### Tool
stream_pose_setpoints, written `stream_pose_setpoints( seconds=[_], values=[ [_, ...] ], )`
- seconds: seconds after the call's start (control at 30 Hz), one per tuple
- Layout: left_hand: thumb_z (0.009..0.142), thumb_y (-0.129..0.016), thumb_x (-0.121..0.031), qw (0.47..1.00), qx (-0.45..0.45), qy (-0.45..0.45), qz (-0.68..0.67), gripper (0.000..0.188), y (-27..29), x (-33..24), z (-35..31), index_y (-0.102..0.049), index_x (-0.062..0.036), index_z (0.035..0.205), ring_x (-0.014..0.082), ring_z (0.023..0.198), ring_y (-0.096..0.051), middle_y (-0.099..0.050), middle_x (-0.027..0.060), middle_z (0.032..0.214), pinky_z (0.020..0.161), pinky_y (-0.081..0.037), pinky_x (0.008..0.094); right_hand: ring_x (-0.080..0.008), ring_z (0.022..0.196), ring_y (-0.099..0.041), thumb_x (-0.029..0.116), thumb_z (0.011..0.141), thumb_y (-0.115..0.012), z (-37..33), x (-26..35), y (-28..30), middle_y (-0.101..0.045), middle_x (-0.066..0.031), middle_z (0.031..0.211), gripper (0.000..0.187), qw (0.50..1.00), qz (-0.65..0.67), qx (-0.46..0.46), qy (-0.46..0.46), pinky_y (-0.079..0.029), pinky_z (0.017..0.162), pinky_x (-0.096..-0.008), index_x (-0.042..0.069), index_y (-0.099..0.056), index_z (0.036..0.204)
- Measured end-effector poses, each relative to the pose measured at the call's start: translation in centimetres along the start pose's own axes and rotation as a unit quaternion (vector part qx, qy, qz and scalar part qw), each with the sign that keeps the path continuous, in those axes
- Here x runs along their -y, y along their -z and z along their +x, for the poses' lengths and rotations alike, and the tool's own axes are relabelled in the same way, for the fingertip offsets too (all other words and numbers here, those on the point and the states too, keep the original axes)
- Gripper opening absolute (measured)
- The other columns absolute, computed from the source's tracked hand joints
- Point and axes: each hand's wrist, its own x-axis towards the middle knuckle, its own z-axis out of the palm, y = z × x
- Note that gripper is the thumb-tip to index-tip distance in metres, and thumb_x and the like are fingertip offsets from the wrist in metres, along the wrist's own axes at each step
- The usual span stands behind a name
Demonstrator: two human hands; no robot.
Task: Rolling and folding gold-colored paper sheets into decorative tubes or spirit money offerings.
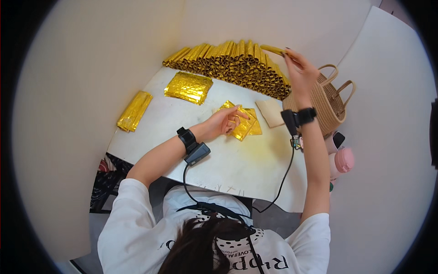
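Observation:
My right hand is raised at the far right of the table, its fingers pinching one end of a rolled tube of gold foil paper. That tube is at the right end of a large pile of similar gold foil rolls, stacked with their hollow ends facing me. My left hand is over the middle of the table, index finger stretched out and the others loosely curled. Under and beside its fingers lie a few overlapping gold foil sheets. Whether its fingertips press on the top sheet is hard to see.
A stack of gold foil sheets lies at the back left, and another gold bundle at the left edge. A beige card rests right of the middle. Along the right side are a woven basket and a pink-lidded bottle.

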Motion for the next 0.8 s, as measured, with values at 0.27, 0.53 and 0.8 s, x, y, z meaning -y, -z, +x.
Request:
stream_pose_setpoints(
  seconds=[0.27,0.53,0.8],
  values=[
    [0.100,-0.036,-0.045,0.999,-0.011,0.008,0.029,0.048,-1.2,0.6,0.0,-0.060,-0.0043,0.107,0.0061,0.049,-0.043,-0.048,-0.0037,0.061,0.047,-0.033,0.0226,-0.0276,0.077,-0.066,0.020,0.077,-0.071,1.2,-5.6,-8.8,-0.070,-0.0068,0.088,0.013,0.980,-0.190,-0.015,0.057,-0.052,0.067,-0.0349,0.016,-0.073,0.089],
    [0.100,-0.036,-0.044,0.999,0.008,0.000,0.033,0.049,-0.8,0.7,0.4,-0.062,-0.0030,0.106,0.0056,0.048,-0.044,-0.054,-0.0029,0.062,0.045,-0.033,0.0213,-0.0247,0.076,-0.067,0.022,0.076,-0.072,0.7,-10.0,-10.3,-0.070,-0.0102,0.083,0.018,0.977,-0.184,-0.048,-0.100,-0.052,0.068,-0.0348,0.015,-0.074,0.092],
    [0.099,-0.038,-0.046,0.999,0.012,0.009,0.041,0.050,-0.3,0.7,0.7,-0.063,-0.0037,0.104,0.0038,0.048,-0.044,-0.055,-0.0045,0.062,0.046,-0.033,0.0197,-0.0263,0.101,-0.064,0.021,0.084,-0.067,-1.4,-11.9,-8.1,-0.069,-0.0136,0.101,0.024,0.984,-0.125,0.029,-0.124,-0.046,0.089,-0.0326,0.010,-0.070,0.104]
  ],
)
